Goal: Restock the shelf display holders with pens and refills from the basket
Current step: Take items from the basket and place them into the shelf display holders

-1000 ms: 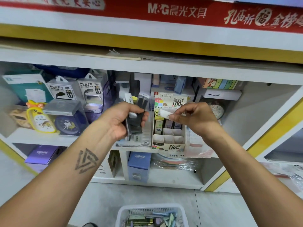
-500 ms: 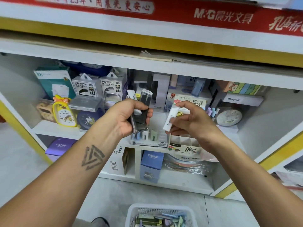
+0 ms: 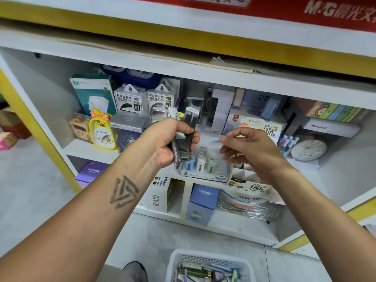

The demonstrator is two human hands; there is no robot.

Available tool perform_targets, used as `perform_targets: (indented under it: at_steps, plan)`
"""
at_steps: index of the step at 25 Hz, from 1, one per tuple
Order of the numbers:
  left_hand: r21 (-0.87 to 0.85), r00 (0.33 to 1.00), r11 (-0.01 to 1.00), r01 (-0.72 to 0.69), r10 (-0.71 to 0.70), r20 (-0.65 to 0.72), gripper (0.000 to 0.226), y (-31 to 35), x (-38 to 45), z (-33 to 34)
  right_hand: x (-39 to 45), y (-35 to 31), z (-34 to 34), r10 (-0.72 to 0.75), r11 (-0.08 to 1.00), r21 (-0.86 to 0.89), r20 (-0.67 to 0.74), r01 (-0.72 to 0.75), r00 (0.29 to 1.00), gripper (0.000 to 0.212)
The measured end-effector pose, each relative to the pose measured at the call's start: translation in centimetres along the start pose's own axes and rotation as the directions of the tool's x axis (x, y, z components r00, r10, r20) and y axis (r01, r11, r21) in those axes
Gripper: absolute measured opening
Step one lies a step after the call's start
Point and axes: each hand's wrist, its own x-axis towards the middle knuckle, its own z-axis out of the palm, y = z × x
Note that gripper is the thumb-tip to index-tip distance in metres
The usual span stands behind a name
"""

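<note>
A bundle of dark lead-refill cases is gripped in the left hand at frame centre. The right hand, just right of it, is seen with fingers loosely curled and nothing visibly held. The clear display holder below the hands is judged only partly filled, and the white basket at the bottom edge holds many packs, so much restocking is left. A white shelf with yellow trim is shown above a grey floor.
</note>
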Motion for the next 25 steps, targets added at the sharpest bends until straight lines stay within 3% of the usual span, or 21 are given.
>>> perform_targets:
  at_steps: [3,9,12,15,19,25]
  plan:
    - [-0.004,1.000,1.000,0.002,-0.002,-0.010,0.012,0.1,0.0,-0.7,1.0,0.5,0.5,-0.083,0.976,-0.209,-0.082,0.064,0.993,0.012]
    - [-0.015,0.999,1.000,0.002,-0.002,-0.032,0.015,0.1,0.1,-1.5,2.8,1.8,1.0,-0.243,0.947,-0.258,-0.178,0.194,0.954,0.018]
    - [-0.011,0.999,1.000,0.013,-0.013,-0.034,0.012,0.1,0.1,-1.9,3.6,2.6,1.7,-0.438,0.770,-0.581,-0.179,0.264,0.881,0.025]
    - [0.015,0.999,1.000,0.026,-0.026,-0.028,0.014,-0.2,0.0,-2.1,4.2,3.3,2.7,-0.517,0.590,-0.751,-0.070,0.296,0.853,0.017]
    - [0.014,0.999,0.999,0.044,-0.044,-0.032,0.020,-0.3,0.3,-2.6,4.9,4.0,3.9,-0.494,0.540,-0.769,0.040,0.342,0.869,0.015]
    - [0.009,0.999,0.999,0.037,-0.037,-0.026,0.022,-0.1,0.1,-3.2,5.3,3.5,3.6,-0.495,0.527,-0.771,0.062,0.356,0.867,0.010]
